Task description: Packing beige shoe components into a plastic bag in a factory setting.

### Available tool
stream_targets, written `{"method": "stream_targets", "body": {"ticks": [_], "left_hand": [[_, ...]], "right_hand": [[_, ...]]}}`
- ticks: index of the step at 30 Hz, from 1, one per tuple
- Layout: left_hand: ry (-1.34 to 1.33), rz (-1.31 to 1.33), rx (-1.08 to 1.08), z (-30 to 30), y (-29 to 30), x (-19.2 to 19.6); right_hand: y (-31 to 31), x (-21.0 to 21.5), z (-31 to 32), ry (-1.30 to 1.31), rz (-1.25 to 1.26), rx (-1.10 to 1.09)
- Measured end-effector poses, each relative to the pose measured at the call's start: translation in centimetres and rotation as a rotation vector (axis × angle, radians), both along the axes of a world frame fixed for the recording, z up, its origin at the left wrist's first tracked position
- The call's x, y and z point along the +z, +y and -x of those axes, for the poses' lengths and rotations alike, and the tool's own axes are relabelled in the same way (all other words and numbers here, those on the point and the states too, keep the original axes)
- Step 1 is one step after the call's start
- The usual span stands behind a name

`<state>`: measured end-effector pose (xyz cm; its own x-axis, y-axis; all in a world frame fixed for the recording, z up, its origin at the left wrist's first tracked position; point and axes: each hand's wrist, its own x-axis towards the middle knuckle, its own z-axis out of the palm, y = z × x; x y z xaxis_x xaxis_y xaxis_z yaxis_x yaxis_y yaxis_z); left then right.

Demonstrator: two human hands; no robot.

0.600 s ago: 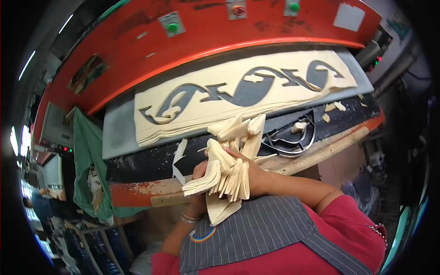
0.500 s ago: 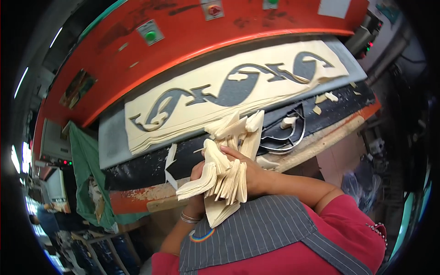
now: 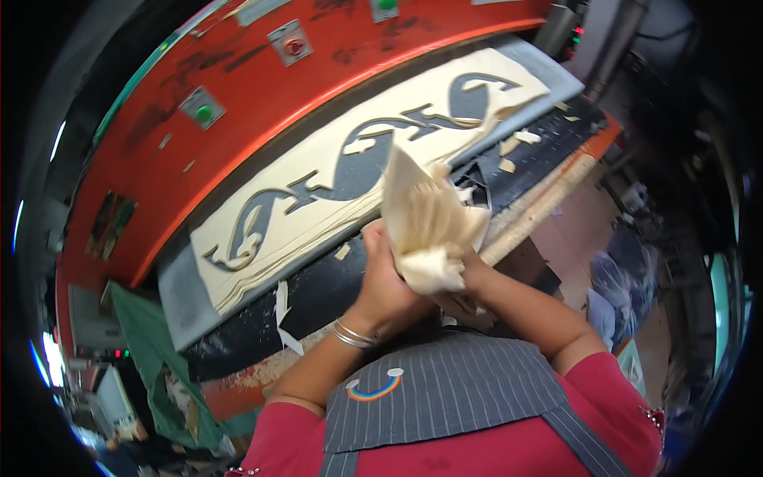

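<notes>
Both my hands are closed around a thick bundle of cream, layered cloth-like pieces [image 3: 425,211], held up in front of my apron. The bundle has a fan of edges, a tall pointed flap and a rounded lower end. My left hand [image 3: 388,278] grips it from the left, with a bangle on the wrist. My right hand [image 3: 472,274] is on its right side, its fingers mostly hidden behind the pieces. Beyond lies a stack of cream sheets [image 3: 226,280] with curved cut-outs. A metal cutting die [image 3: 482,176] shows only partly behind the bundle.
The sheets rest on a grey board [image 3: 176,306] below a red machine [image 3: 238,147] with green and red buttons. Cream scraps [image 3: 509,148] lie on the black ledge [image 3: 246,318]. A green cloth [image 3: 143,334] hangs at left. Clear plastic bags [image 3: 628,270] are at right.
The bundle has been turned and lifted to the right, its pointed flap now upward. My left hand has come into view along its left side. The view has shifted and tilted.
</notes>
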<state>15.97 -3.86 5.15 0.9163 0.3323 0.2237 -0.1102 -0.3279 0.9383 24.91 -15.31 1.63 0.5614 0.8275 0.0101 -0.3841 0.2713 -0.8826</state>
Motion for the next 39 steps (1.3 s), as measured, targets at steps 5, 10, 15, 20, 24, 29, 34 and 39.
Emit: {"method": "stream_targets", "body": {"ticks": [5,10,15,20,24,29,34,39], "left_hand": [[-0.022,0.558,-0.277,-2.3,4.0,2.1],[0.034,0.393,-0.411,-1.3,4.6,3.3],[0.017,0.114,-0.507,-0.9,3.4,1.7],[-0.095,-0.108,-0.698,-1.0,-0.3,-2.0],[-0.130,-0.146,-0.952,-1.3,-3.8,-4.1],[-0.187,-0.245,-1.099,-0.6,-11.2,-4.5],[0.776,0.318,-1.302,5.1,-18.4,-6.1],[1.187,0.453,-1.217,6.3,-22.2,-10.2]], "right_hand": [[2.9,6.8,-1.0,0.041,0.080,-0.162],[2.7,8.4,2.5,0.064,0.399,-0.159],[-0.4,7.9,7.0,-0.265,0.141,-0.350],[-3.2,6.8,11.1,-0.811,0.271,-0.865],[-4.6,3.9,14.7,-0.761,0.258,-1.155],[-10.4,2.1,19.1,-0.362,0.211,-1.254],[-17.4,-1.0,25.0,-0.185,0.510,-1.300],[-26.5,-7.5,36.0,0.122,0.415,-1.645]]}}
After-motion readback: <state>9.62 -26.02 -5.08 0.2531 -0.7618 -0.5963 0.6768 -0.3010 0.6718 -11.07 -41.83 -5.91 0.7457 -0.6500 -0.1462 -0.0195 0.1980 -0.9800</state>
